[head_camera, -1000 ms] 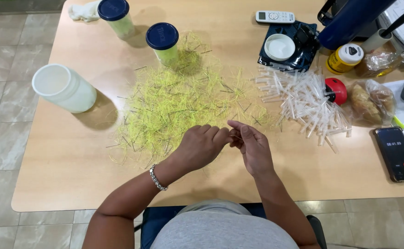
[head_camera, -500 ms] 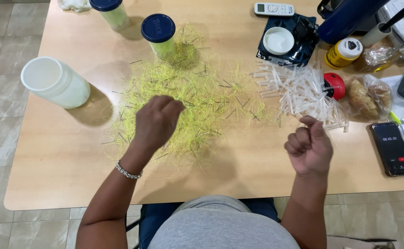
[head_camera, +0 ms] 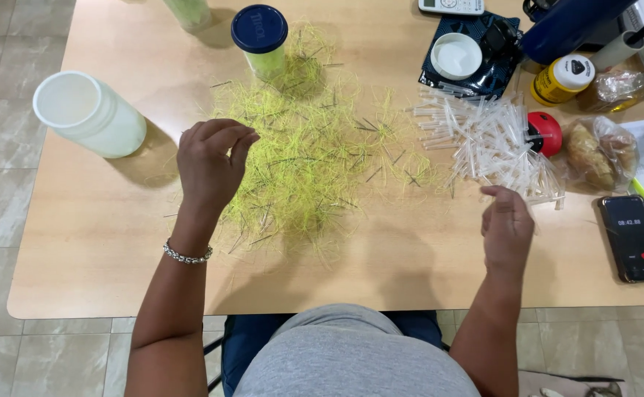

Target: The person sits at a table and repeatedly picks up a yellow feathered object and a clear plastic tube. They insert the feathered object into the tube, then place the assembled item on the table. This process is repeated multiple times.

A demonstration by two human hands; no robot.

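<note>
Yellow-green fibre heap (head_camera: 303, 158), mixed with dark thin sticks, lay spread across the middle of the light wooden desk (head_camera: 79, 242).

Hands: a second earlier both met over the heap's near edge; they had since parted. Left hand (head_camera: 208, 165), wrist in a silver bracelet (head_camera: 186, 255), hovered over the heap's left side, fingers curled and pinched; whether they held a strand could not be told. Right hand (head_camera: 507, 224) hung loosely closed at the near edge of the clear plastic tubes (head_camera: 487, 140), apparently empty. Judged: one piece done, each hand fetching the next part.

Surroundings: open white jar (head_camera: 86, 114) far left; blue-lidded jar (head_camera: 261, 40) beyond the heap; phone (head_camera: 633, 237) near right; red cap (head_camera: 545, 134) and bagged items right of the tubes.

Open room: bare desk along the near edge between the hands; right side crowded.
</note>
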